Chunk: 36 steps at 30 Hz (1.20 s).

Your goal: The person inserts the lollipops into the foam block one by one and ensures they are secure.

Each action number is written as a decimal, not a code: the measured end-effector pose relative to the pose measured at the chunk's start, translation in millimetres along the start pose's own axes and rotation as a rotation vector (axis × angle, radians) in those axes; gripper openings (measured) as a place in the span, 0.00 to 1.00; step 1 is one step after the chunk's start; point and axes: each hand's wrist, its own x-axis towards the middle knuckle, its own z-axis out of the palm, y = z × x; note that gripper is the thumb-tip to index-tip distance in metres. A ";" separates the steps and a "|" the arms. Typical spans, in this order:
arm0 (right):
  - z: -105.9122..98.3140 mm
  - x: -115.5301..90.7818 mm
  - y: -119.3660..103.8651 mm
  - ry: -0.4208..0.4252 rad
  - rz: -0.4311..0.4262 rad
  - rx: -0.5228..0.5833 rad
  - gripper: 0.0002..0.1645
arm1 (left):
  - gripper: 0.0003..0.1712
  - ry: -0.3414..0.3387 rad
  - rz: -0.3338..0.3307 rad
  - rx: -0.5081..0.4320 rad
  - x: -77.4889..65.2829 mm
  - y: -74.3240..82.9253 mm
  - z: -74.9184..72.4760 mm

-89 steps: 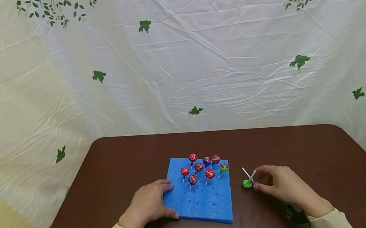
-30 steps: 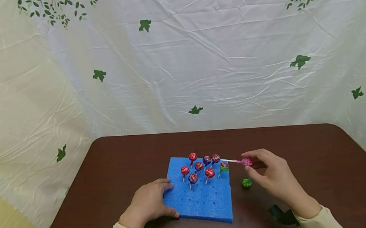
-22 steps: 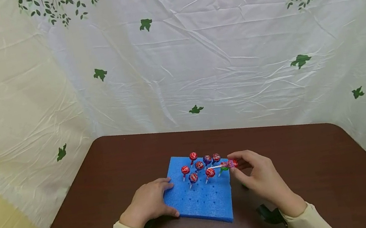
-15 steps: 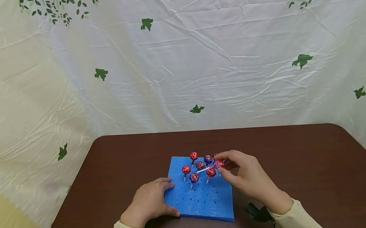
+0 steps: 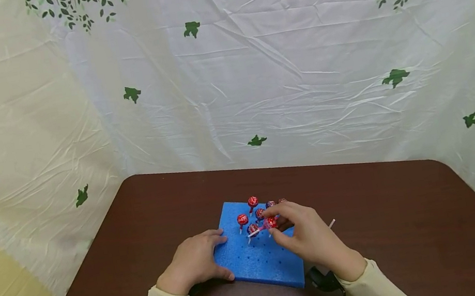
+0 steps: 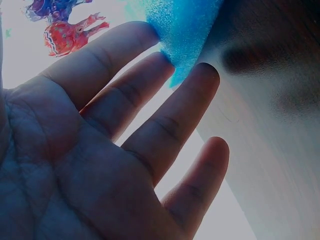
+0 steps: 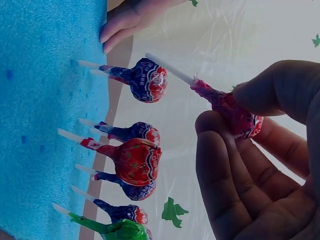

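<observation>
A blue foam board [image 5: 262, 269] with small holes lies on the table, several wrapped lollipops [image 5: 242, 219] standing in its far part. At its left edge rests my left hand [image 5: 193, 264], fingers fairly straight; their tips touch the foam [image 6: 180, 40] in the left wrist view. Above the board, my right hand [image 5: 310, 232] pinches a pink-red lollipop [image 7: 230, 110] by its candy head between thumb and fingers. Its white stick points left and tilts, apart from the foam. A green-wrapped lollipop [image 7: 122, 230] stands among the others in the right wrist view.
The brown table [image 5: 397, 226] extends around the board. Right of the right hand a white stick [image 5: 332, 223] shows; the hand hides what it belongs to. A dark device [image 5: 325, 280] sits at the right wrist. White cloth [image 5: 306, 105] with leaf prints hangs behind.
My right hand picked the pink-red lollipop up from beside the green one on the table and carried it left over the board. The left hand has stayed at the board's edge.
</observation>
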 end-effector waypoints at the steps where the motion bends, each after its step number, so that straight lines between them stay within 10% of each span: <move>1: 0.2 -0.3 0.0 -0.001 0.006 -0.002 0.23 | 0.49 0.000 0.000 -0.002 -0.1 0.2 -0.2; 36: 17.4 -2.4 -0.2 -0.131 -0.003 0.087 0.22 | 0.49 0.003 0.009 -0.002 0.9 -1.2 1.1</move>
